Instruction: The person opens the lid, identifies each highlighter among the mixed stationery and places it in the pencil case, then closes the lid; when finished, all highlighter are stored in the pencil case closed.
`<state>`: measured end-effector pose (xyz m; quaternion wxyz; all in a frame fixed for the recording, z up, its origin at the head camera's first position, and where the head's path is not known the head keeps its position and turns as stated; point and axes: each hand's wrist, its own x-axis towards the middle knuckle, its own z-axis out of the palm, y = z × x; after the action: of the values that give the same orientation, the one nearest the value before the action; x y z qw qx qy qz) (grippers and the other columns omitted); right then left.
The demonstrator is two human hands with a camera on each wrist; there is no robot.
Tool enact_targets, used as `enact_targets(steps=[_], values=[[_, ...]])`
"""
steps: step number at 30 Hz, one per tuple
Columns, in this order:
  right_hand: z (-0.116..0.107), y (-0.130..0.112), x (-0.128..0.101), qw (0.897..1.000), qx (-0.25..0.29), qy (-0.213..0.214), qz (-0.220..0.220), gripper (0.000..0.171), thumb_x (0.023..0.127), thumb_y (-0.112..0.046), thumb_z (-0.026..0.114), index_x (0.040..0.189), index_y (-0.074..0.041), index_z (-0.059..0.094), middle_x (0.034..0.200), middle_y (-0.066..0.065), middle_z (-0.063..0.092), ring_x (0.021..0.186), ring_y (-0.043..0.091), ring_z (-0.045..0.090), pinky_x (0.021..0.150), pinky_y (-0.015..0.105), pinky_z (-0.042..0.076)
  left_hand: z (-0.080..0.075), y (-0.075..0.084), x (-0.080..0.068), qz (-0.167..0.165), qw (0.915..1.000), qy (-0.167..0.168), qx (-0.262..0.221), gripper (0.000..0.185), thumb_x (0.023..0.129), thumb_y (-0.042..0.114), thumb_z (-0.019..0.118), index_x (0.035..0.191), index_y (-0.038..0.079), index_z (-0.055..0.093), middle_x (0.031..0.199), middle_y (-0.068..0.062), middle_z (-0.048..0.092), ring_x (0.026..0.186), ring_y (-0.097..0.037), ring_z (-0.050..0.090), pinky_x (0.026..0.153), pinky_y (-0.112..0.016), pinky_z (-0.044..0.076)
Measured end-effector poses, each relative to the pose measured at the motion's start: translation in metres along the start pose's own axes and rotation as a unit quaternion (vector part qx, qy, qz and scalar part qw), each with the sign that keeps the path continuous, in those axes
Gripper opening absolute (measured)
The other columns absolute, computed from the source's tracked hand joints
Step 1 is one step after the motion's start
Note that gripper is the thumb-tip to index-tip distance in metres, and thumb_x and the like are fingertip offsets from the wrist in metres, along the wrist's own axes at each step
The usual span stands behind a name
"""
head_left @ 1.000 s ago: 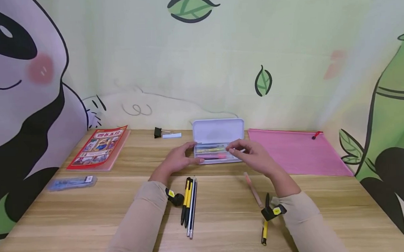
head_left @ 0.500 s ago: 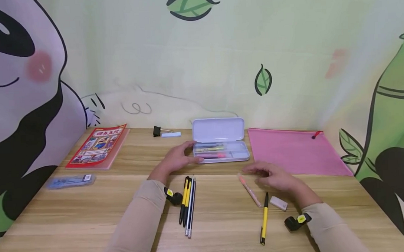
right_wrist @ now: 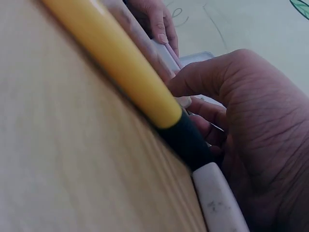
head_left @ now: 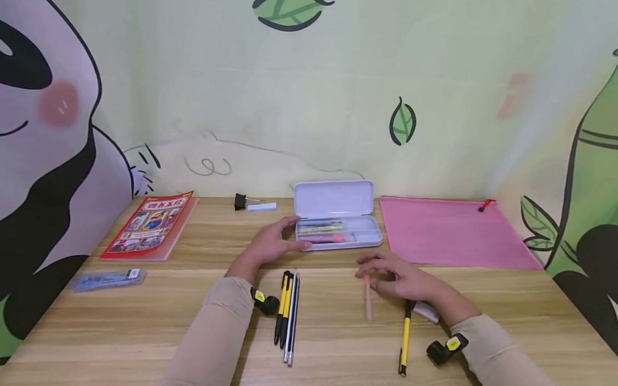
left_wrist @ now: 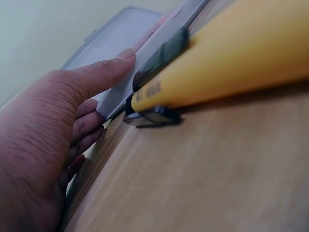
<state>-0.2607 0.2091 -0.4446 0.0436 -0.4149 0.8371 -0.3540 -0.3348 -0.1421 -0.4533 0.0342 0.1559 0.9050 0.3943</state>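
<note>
My left hand [head_left: 267, 244] holds the left end of an open white pencil case [head_left: 333, 200], thumb at its front edge and fingers round its side. Pens and a pink-tipped highlighter [head_left: 323, 238] lie in the case. My right hand [head_left: 406, 279] pinches the far end of a pale pink pen [head_left: 368, 304] in front of the case. In the right wrist view, thumb and fingertips meet at that pen [right_wrist: 140, 36]. Beneath the right hand lie a black-and-yellow pen [head_left: 406, 340] and a white eraser [head_left: 427, 312], partly covered in the head view.
Yellow pens [head_left: 284, 307] and dark pencils [head_left: 293, 324] lie by the left wrist. A pink zip pouch [head_left: 458, 230] is at right. Further left are a red booklet [head_left: 149, 227], a blue packet [head_left: 107, 279], a binder clip [head_left: 240, 201] and a pale blue strip [head_left: 262, 206].
My right hand left the case, came down toward the front right, then moved left onto the pink pen. That pen has turned from slanting to nearly upright in view. The left hand has stayed put.
</note>
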Motion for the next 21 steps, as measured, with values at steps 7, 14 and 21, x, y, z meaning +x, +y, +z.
enact_targets(steps=[7, 14, 21], values=[[-0.0043, 0.0016, 0.0016, 0.998, -0.002, 0.043, 0.053, 0.019, 0.093, -0.014, 0.073, 0.111, -0.019, 0.073, 0.130, 0.003, 0.063, 0.121, 0.024, 0.056, 0.100, 0.046, 0.047, 0.0001, 0.0033, 0.0022, 0.004, 0.9999, 0.010, 0.003, 0.098, 0.074, 0.070, 0.075, 0.155, 0.027, 0.040, 0.156, -0.005, 0.043, 0.144, -0.033, 0.035, 0.117, -0.056, 0.027], [-0.0033, 0.0014, 0.0004, 0.994, 0.000, 0.072, 0.080, 0.014, 0.094, -0.021, 0.073, 0.109, -0.022, 0.072, 0.102, -0.009, 0.066, 0.092, 0.015, 0.059, 0.080, 0.032, 0.050, -0.0009, 0.0042, 0.0029, 0.015, 0.9997, 0.003, 0.020, 0.097, 0.076, 0.069, 0.074, 0.155, 0.024, 0.040, 0.156, -0.007, 0.043, 0.144, -0.033, 0.037, 0.117, -0.055, 0.027], [-0.0007, 0.0004, 0.0006, 0.985, 0.050, 0.094, 0.132, 0.019, 0.097, -0.029, 0.069, 0.114, -0.021, 0.074, 0.098, -0.007, 0.071, 0.089, 0.017, 0.061, 0.079, 0.030, 0.051, -0.0001, 0.0005, 0.0001, 0.010, 0.9993, 0.001, 0.037, 0.099, 0.076, 0.071, 0.073, 0.156, 0.024, 0.038, 0.157, -0.007, 0.042, 0.144, -0.033, 0.037, 0.117, -0.055, 0.028]])
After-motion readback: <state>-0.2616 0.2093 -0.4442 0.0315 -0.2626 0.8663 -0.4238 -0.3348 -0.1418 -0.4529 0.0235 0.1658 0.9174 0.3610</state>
